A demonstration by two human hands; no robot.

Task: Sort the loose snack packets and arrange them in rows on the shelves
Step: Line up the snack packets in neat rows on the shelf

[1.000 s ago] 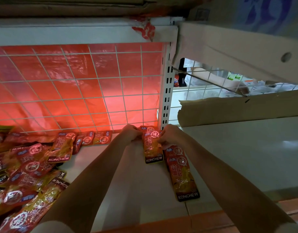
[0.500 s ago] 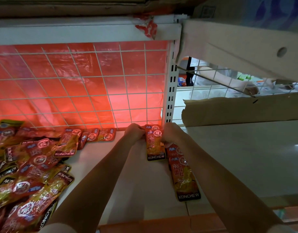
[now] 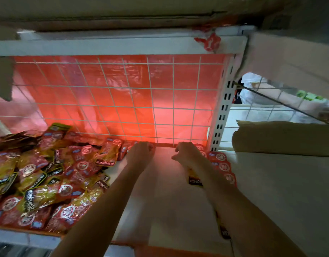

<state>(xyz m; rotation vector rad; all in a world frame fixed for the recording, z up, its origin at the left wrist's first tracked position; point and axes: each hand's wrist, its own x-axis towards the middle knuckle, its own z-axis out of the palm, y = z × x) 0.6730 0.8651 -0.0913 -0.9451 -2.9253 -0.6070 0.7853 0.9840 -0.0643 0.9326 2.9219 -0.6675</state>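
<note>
A heap of red-and-yellow KONCHEW snack packets point(image 3: 48, 182) covers the left of the white shelf point(image 3: 171, 201). A few more packets point(image 3: 111, 151) lie along the back edge. On the right, a row of overlapping packets point(image 3: 222, 165) runs from the back toward the front, partly hidden under my right forearm. My left hand point(image 3: 140, 155) rests at the back of the shelf just right of the back packets, fingers bent down, with no packet showing in it. My right hand point(image 3: 186, 154) hovers over the top of the row, fingers loosely spread and holding nothing.
A white wire grid point(image 3: 122, 101) backed by red plastic closes the rear. A slotted white upright point(image 3: 222, 115) stands at the right, with brown cardboard point(image 3: 282, 136) on the neighbouring shelf. The shelf above point(image 3: 113, 45) hangs low overhead.
Both hands let go of the packet they held together and moved apart. That packet now lies in the right row under my right wrist. My left hand shifted left.
</note>
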